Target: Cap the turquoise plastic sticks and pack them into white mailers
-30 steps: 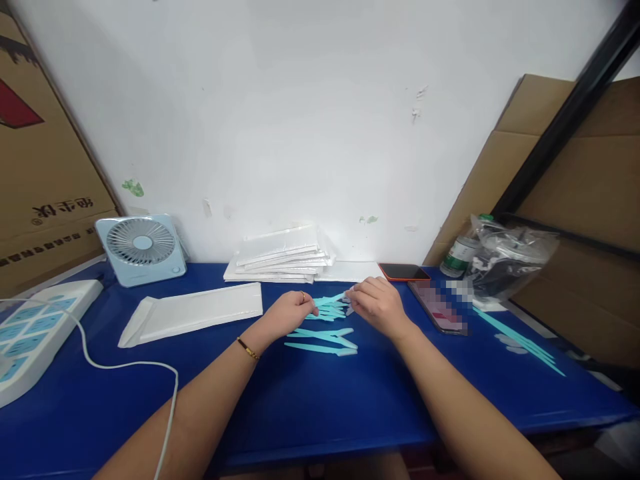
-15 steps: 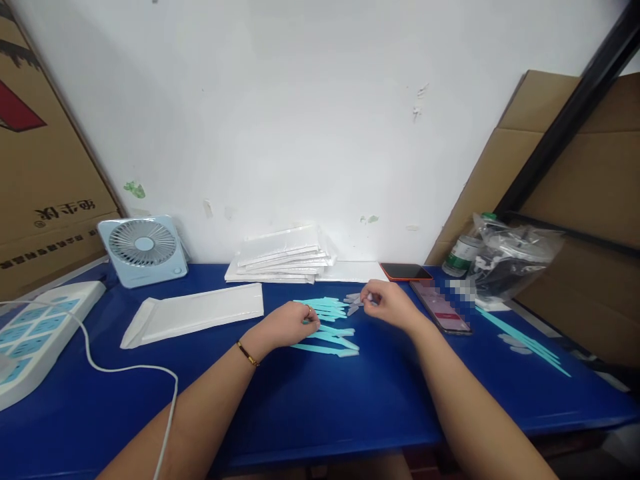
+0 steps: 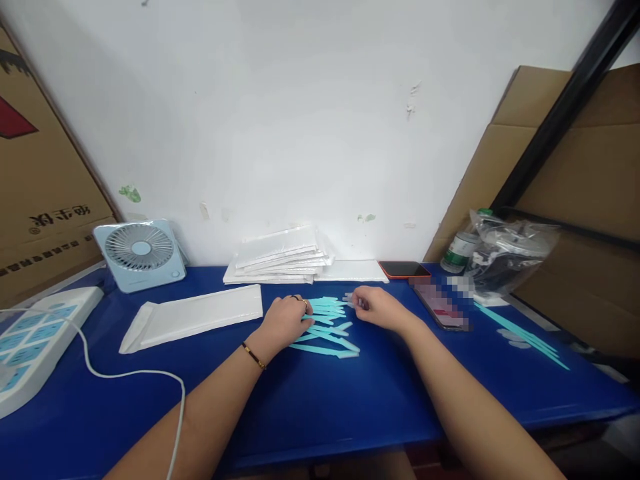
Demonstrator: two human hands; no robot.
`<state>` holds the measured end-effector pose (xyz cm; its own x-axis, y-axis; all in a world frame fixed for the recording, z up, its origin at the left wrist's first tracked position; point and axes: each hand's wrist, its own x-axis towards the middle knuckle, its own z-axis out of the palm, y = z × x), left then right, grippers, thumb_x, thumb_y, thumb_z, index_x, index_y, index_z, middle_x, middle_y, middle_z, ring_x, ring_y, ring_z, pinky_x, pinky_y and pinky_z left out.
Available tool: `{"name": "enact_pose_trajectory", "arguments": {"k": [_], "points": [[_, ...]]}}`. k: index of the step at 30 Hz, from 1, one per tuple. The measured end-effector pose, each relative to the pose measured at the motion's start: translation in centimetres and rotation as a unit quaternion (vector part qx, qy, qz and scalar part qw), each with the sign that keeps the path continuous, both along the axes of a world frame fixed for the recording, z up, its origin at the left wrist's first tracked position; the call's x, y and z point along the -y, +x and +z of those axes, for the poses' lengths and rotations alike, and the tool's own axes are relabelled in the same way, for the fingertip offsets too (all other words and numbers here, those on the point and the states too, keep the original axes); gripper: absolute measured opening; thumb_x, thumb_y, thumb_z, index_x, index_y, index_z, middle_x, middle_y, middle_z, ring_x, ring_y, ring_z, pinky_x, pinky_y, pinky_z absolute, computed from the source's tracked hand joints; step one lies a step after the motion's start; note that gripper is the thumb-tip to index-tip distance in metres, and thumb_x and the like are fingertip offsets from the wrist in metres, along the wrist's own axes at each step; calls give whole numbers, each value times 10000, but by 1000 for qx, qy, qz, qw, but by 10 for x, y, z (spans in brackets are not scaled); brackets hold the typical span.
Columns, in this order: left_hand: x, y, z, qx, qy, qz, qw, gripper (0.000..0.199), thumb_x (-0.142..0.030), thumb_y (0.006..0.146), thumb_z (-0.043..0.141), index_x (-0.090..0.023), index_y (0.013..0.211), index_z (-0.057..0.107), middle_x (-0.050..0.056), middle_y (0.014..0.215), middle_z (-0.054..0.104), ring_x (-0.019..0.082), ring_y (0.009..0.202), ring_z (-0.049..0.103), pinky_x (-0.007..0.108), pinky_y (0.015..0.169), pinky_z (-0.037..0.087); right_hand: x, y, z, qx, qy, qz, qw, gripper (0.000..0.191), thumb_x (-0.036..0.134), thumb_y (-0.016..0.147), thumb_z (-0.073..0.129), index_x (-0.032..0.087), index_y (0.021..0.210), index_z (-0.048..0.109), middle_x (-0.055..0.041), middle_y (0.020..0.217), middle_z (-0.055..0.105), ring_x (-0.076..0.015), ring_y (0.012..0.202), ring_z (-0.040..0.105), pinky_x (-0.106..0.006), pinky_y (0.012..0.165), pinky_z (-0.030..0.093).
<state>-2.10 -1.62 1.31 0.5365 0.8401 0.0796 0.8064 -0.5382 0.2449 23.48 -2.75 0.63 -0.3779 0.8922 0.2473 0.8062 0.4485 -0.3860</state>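
At a blue table [image 3: 340, 413], we bend over a loose spread of turquoise sticks [image 3: 330, 312] lying at its middle. Our left hand [image 3: 286, 321] covers their left ends, fingers curled; we cannot tell whether they clamp any. Our right hand [image 3: 380, 308] is at a few translucent pieces [image 3: 349, 297] just right of the sticks, fingers bent inward, their grip hidden from us.

At far right, a clear plastic bag [image 3: 539, 235] holds something dark that we cannot identify, beside a green-capped bottle [image 3: 458, 253]. White packets [image 3: 277, 255] are piled at the far edge; another white packet [image 3: 195, 316] lies left of our hands, its contents hidden.

Two phones [image 3: 405, 269] and more turquoise sticks [image 3: 525, 335] lie to the right. A pale blue fan [image 3: 140, 248] stands far left, with a power strip [image 3: 45, 337] nearer us. A scuffed white wall [image 3: 310, 120] rises behind, with a cardboard box [image 3: 45, 167] at left and cardboard sheets [image 3: 510, 127] at right.
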Motion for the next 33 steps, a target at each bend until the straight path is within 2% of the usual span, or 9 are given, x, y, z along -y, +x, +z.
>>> {"name": "enact_pose_trajectory", "arguments": {"k": [2,5,9,13,15,20,23,28,33], "points": [[0,0,1,-1,-18,5,1000,153,-323,777,548,-216,792,655,43,891,646,205,845,579,285,705,373,4,-1,5,-55,-34,10,998,87,153,745,518,171,786,593,20,647,560,-96,555,479,-198,525,344],[0,0,1,8,-34,0,999,147,-327,767,560,-209,734,641,33,853,646,192,812,581,269,670,365,12,-9,10,-96,-75,69,990,107,173,772,515,168,818,611,12,675,583,-97,572,491,-199,531,375],[0,-1,2,18,-42,-6,999,147,-337,764,570,-208,727,632,26,801,656,182,754,582,261,622,349,21,-24,13,-81,-103,158,979,156,128,730,553,177,850,641,-20,827,647,-121,692,552,-209,577,421],[1,-1,5,36,-59,3,998,153,-339,783,557,-205,734,610,15,732,654,172,704,578,252,584,328,25,-29,13,-65,-124,197,970,163,110,703,572,183,828,647,-12,815,659,-121,693,562,-207,581,427],[1,0,6,47,-53,3,997,154,-346,785,563,-205,736,603,9,724,651,170,704,579,251,583,321,24,-28,13,-76,-127,185,971,159,112,706,567,182,824,648,-7,783,651,-117,668,557,-203,565,421],[-1,2,7,62,-31,-1,998,132,-335,788,574,-209,767,606,-2,738,650,162,718,582,249,599,316,17,-20,9,-105,-102,92,985,127,159,759,537,173,822,647,-1,708,610,-104,585,507,-204,524,390],[-1,1,8,73,-31,-3,997,134,-336,795,566,-210,773,607,-3,746,651,158,716,576,247,603,315,14,-17,8,-112,-86,63,988,117,194,785,529,172,832,635,8,685,586,-100,565,484,-206,517,374],[-1,2,8,95,-43,-20,994,148,-355,798,563,-216,783,611,-11,744,646,157,725,573,250,628,328,16,-22,8,-113,-85,72,987,122,224,802,536,176,851,638,-3,739,598,-107,601,501,-217,548,391],[3,9,7,96,-26,-57,993,161,-359,808,561,-210,780,614,-6,796,652,164,801,569,278,728,342,19,-31,7,-133,-99,83,983,164,275,816,548,182,894,659,-11,746,597,-114,614,514,-221,547,403]]}}
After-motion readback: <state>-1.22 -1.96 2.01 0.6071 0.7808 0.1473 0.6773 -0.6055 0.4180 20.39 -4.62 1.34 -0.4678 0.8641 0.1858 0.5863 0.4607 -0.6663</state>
